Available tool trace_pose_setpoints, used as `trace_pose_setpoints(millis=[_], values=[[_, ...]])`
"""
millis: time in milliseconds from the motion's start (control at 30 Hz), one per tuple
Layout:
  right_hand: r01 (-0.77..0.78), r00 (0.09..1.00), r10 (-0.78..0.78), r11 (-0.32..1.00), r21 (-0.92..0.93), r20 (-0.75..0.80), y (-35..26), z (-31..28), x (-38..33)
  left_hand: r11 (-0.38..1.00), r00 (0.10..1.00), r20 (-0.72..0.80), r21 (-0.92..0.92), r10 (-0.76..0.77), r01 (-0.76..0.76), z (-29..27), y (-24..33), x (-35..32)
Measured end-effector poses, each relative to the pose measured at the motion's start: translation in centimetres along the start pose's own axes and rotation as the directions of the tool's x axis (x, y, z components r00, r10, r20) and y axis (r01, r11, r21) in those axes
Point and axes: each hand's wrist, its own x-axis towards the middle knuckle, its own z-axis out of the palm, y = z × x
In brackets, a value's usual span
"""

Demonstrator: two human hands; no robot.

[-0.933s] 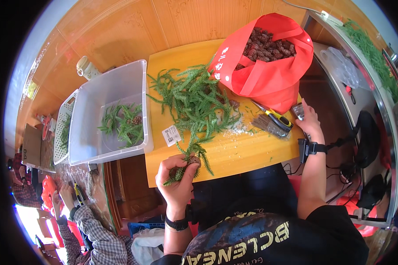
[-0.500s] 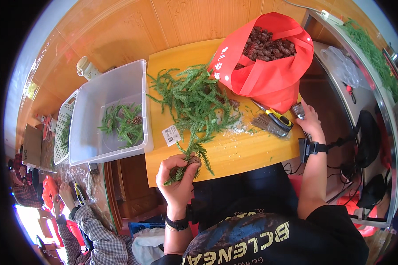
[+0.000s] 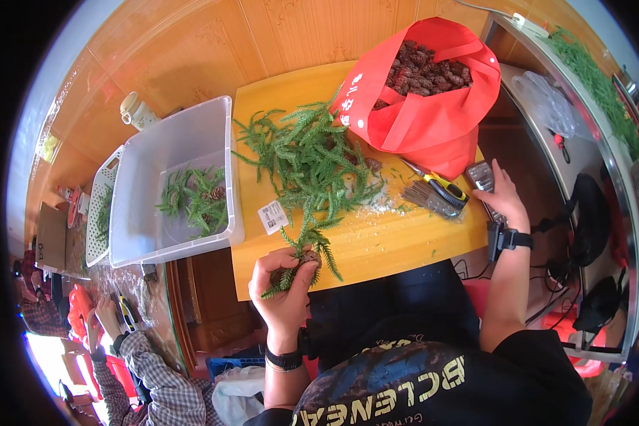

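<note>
Left hand on a green sprig, right hand on a phone at the yellow table.

From my feed, a clear plastic bin (image 3: 170, 177) sits far left with a few green sprigs and a cone in it. Just right of it, at the near edge of the yellow table (image 3: 376, 248), my left hand (image 3: 284, 287) is closed around a green sprig (image 3: 302, 263) with a small cone. Behind it lies a pile of green branches (image 3: 309, 160). Further right stands a red bag (image 3: 419, 106) full of cones, then a wire brush (image 3: 426, 199) beside a yellow-handled tool (image 3: 440, 186). At the far right, my right hand (image 3: 505, 199) holds a phone (image 3: 481, 176), fingers wrapped around it.
</note>
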Motion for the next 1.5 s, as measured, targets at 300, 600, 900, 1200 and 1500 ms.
trace_pose_setpoints(millis=[300, 600, 900, 1200, 1500], values=[[-0.123, 0.954, -0.003, 0.909, 0.398, 0.301, 5.0, -3.4, -1.6, 0.999, 0.999, 0.032, -0.031, -0.012, 0.013, 0.6, 0.0, 0.0], [-0.286, 0.889, 0.005, 0.787, 0.547, 0.458, 9.5, -5.0, -4.9, 0.999, 0.998, 0.050, -0.021, -0.027, 0.028, 0.6, -0.1, -0.3], [-0.240, 0.885, -0.061, 0.790, 0.565, 0.461, 9.5, -3.9, -4.3, 0.999, 0.997, 0.073, 0.035, 0.010, -0.013, 0.8, 0.5, -0.6], [0.029, 0.991, -0.063, 0.964, 0.266, 0.118, 5.4, -2.5, -3.8, 0.998, 0.997, 0.060, 0.046, 0.046, -0.049, 1.2, 0.4, -0.3], [0.075, 0.995, -0.085, 0.978, 0.195, 0.047, 6.4, -1.8, -0.7, 0.999, 0.994, 0.108, 0.040, -0.015, 0.011, 1.7, -0.2, 0.4]])
